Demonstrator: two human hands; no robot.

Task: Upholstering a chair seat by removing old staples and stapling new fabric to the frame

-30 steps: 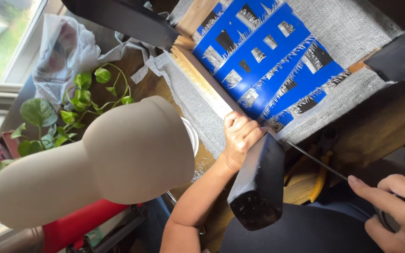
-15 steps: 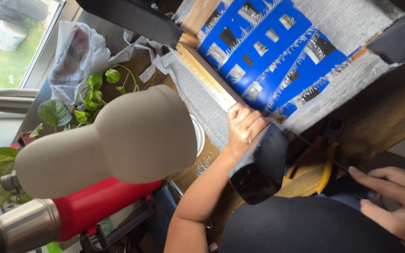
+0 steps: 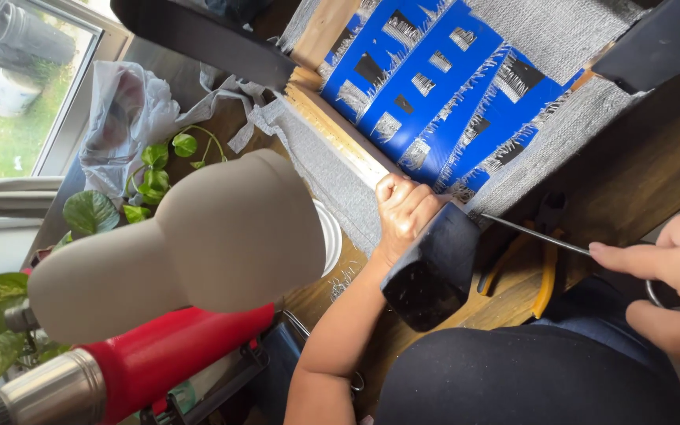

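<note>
Fabric (image 3: pixel 442 94), blue patches on grey, lies stretched over the wooden frame (image 3: pixel 332 130) ahead of me; my left hand (image 3: pixel 404 211) has its fingers curled tight on the frame's edge; my right hand (image 3: pixel 667 271) pinches a thin metal tool (image 3: pixel 533 234) whose tip meets the cloth.

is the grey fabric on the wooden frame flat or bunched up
Flat: the grey fabric lies smooth over the frame, left hand pressing its edge.

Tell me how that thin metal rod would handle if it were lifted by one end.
The thin, dark metal rod looks straight along its whole visible length, so probably stiff, with little droop. Its slimness suggests it is light. The smooth, round shaft might slip or roll; the right hand pinches one end, the left hand is by the other.
</note>
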